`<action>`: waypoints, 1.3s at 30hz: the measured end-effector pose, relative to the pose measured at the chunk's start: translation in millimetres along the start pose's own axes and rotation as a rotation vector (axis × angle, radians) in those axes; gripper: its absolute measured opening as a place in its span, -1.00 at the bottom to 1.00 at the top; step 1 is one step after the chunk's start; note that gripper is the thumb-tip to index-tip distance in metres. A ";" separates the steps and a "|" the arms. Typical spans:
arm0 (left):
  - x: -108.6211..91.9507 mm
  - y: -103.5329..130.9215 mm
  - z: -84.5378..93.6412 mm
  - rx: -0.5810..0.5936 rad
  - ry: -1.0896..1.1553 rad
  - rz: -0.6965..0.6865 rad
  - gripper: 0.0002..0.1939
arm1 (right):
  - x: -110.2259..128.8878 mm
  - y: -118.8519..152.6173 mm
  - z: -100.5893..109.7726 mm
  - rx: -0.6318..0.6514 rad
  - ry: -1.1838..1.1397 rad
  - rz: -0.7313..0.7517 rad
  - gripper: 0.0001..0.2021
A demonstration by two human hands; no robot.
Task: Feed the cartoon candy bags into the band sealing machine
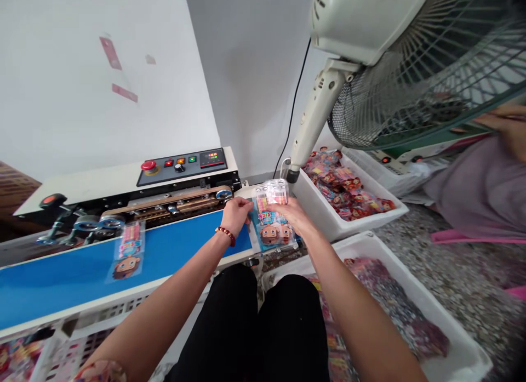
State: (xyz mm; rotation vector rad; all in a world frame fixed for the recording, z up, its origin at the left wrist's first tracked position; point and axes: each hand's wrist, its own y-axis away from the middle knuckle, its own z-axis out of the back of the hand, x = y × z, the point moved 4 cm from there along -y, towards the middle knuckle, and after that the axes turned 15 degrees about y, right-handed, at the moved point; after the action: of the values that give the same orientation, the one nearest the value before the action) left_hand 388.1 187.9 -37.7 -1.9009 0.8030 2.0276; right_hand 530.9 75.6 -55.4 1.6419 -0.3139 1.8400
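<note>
Several clear plastic packets (276, 228), printed with a cartoon face, sit together at the right end of the blue conveyor belt (176, 253). My right hand (296, 217) is closed on these packets, its fingers across their upper front. At their left edge is my left hand (237, 215), its thumb and fingers pinched together; what lies between the fingertips is too small to make out. Further left, a single packet (128, 250) lies on the belt, its top end by the sealing machine's (172, 198) rollers.
A control panel (183, 165) with a red stop button tops the machine. White bins (400, 209) of packets stand at right, one beside my legs. A large fan (411, 69) overhangs the upper right. Another person's sleeve (472, 179) shows at far right.
</note>
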 end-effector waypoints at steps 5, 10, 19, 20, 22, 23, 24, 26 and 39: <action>-0.9 5.0 -2.2 0.026 0.067 0.075 -0.85 | 1.8 1.8 0.0 -0.014 0.008 0.002 -0.55; 1.2 10.3 -12.3 -0.037 0.098 0.059 -0.77 | 4.2 4.7 0.1 -0.020 0.043 0.011 -0.54; 2.4 -6.1 35.7 -0.172 -0.124 0.156 -0.85 | 1.7 1.9 0.1 -0.010 0.007 0.021 -0.55; 2.9 -7.7 47.1 -0.183 -0.170 0.147 -0.85 | 2.0 2.2 0.0 -0.008 -0.003 0.017 -0.56; 3.8 -7.2 71.6 -0.202 -0.266 0.128 -0.85 | 2.6 3.5 -0.3 -0.004 -0.021 0.007 -0.58; 4.1 -4.4 83.7 -0.208 -0.314 0.118 -0.85 | 2.7 4.1 -0.4 -0.004 -0.023 0.001 -0.60; 4.2 0.3 95.2 -0.215 -0.354 0.107 -0.84 | 2.6 4.7 -0.5 -0.004 -0.021 -0.006 -0.61; 1.6 14.4 114.8 -0.283 -0.431 0.025 -0.79 | 1.9 5.3 -0.5 -0.008 -0.013 -0.013 -0.62; -2.4 15.6 -11.2 0.048 -0.198 -0.032 -0.83 | -2.2 5.0 2.1 -0.035 0.050 0.003 -0.62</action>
State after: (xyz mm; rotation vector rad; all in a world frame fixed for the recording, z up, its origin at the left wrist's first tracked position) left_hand 389.4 169.4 -31.9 -1.6450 0.7590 2.1155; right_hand 529.6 69.9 -55.9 1.5703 -0.3247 1.8647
